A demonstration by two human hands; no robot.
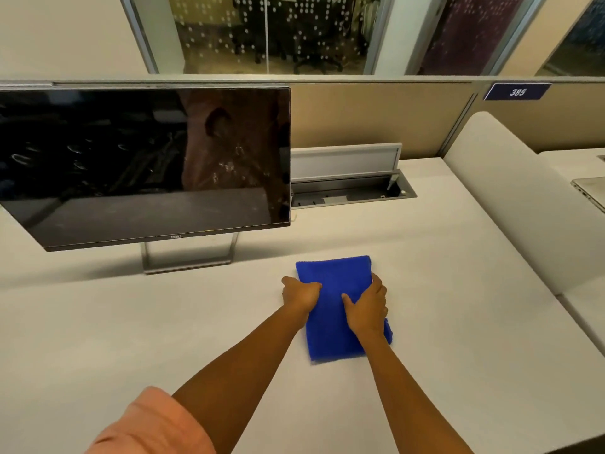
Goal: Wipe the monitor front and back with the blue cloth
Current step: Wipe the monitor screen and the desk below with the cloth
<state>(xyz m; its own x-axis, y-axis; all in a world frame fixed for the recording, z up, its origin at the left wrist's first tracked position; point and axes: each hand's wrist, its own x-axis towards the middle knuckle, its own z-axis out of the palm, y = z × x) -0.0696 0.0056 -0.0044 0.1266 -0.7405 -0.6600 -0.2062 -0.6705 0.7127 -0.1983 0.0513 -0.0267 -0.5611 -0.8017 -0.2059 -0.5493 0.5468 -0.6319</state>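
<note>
A folded blue cloth (pixel 334 280) lies flat on the white desk (pixel 163 322), to the right of and nearer than the monitor. My left hand (pixel 299 294) grips its left edge, thumb on top of the cloth. On the right side my right hand (pixel 366 306) holds the cloth, thumb on top and fingers wrapped over its right edge. The black monitor (pixel 140 165) stands on a silver stand (pixel 190 257) at the left; its dark screen is smudged and faces me. Its back is hidden.
An open cable tray with a raised lid (pixel 347 178) sits behind the monitor's right edge. A beige partition (pixel 376 119) closes off the desk's far side. A padded divider (pixel 510 198) borders the right. A laptop corner (pixel 589 191) shows on the neighbouring desk.
</note>
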